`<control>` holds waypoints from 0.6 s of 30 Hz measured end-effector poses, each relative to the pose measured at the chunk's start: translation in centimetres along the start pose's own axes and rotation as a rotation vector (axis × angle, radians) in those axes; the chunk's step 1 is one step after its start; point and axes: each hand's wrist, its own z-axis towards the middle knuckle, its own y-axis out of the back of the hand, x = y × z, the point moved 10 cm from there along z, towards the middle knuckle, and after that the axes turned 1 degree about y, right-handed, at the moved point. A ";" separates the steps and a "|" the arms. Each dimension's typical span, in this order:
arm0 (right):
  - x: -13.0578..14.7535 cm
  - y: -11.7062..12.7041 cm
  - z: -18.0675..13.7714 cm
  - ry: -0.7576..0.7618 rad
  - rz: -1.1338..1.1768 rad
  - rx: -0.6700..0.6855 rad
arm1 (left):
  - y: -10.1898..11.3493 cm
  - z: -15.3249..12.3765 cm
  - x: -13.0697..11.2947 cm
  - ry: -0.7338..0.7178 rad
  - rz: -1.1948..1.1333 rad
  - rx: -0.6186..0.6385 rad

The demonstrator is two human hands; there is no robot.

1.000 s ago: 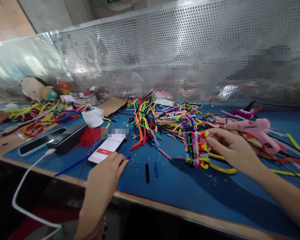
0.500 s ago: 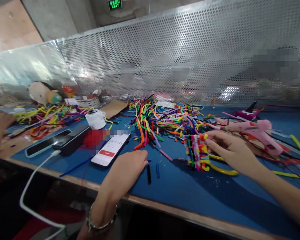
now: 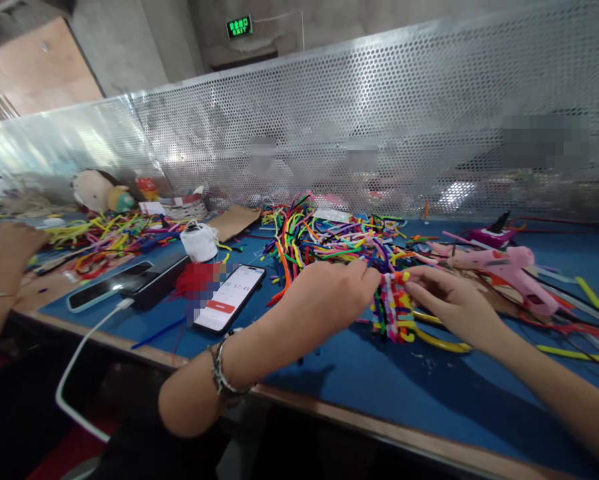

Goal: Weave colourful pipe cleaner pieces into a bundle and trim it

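Observation:
A woven patch of pipe cleaners (image 3: 392, 310) in many colours hangs over the blue table. My right hand (image 3: 439, 297) pinches it at its upper right corner between thumb and fingers. At the patch's upper left edge is my left hand (image 3: 336, 290), fingers bent and pressed together. What sits between those fingertips is hidden by the hand; I cannot tell whether they touch the patch. Behind both hands spreads a heap of loose pipe cleaners (image 3: 299, 230). A yellow pipe cleaner (image 3: 446, 343) lies bent on the table below my right hand.
A pink glue gun (image 3: 522, 270) lies at the right among loose strips. A phone showing a timer (image 3: 229, 300), a second phone (image 3: 109, 287), a black box (image 3: 154, 283) with a white cable and a white spool (image 3: 199, 241) are left. Another person's hand (image 3: 16, 247) works farther left.
My left hand has risen from the table by the phone and moved right, up to the patch's upper left edge. My right hand still holds the patch. The view has shifted slightly.

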 end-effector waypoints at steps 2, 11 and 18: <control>0.0 -0.1 0.0 -0.001 -0.002 0.005 | -0.5 0.8 -0.1 -0.045 -0.009 -0.038; -0.3 -0.2 0.1 -0.016 0.012 0.017 | -7.2 2.2 1.9 0.124 -0.057 0.041; 0.2 -0.2 0.2 -0.001 -0.032 0.029 | -7.6 1.9 0.9 0.100 -0.155 0.146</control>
